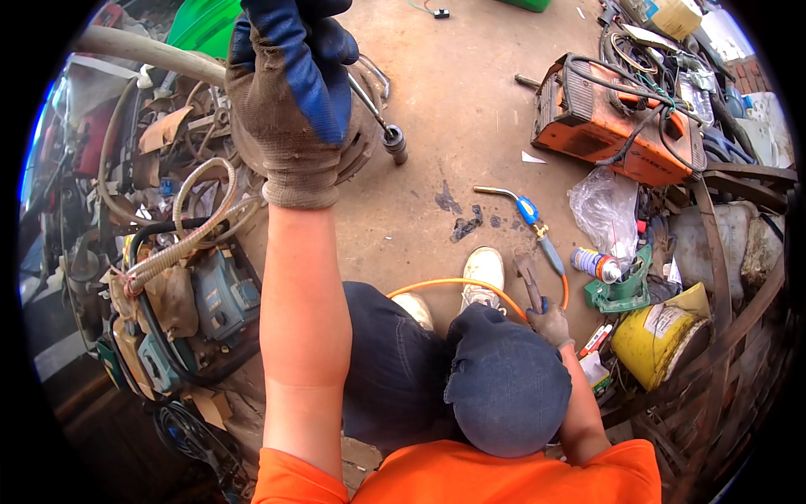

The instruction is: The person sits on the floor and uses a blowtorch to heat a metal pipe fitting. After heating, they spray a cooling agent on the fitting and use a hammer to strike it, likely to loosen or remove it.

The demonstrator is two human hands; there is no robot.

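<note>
My left hand (290,109), in a dirty blue-and-grey glove, is raised close to the camera at the top. Its fingers are curled and partly cut off by the frame edge; what they hold is hidden. Behind it shows a wooden pole (151,57) and a metal rod with a socket end (395,144). My right hand (550,325), also gloved, is low beside my knee, closed round a brown metal hand tool with a flared end (529,281). Just ahead of it on the floor lies a gas torch (528,212) with a bent tube, joined to an orange hose (457,281).
An orange welding machine (617,126) with black cables stands at the right. Nearby are a spray can (598,265), a clear plastic bag (606,206) and a yellow bucket (659,340). At the left are a ribbed hose (168,262) and a blue-grey machine (217,290) among scrap.
</note>
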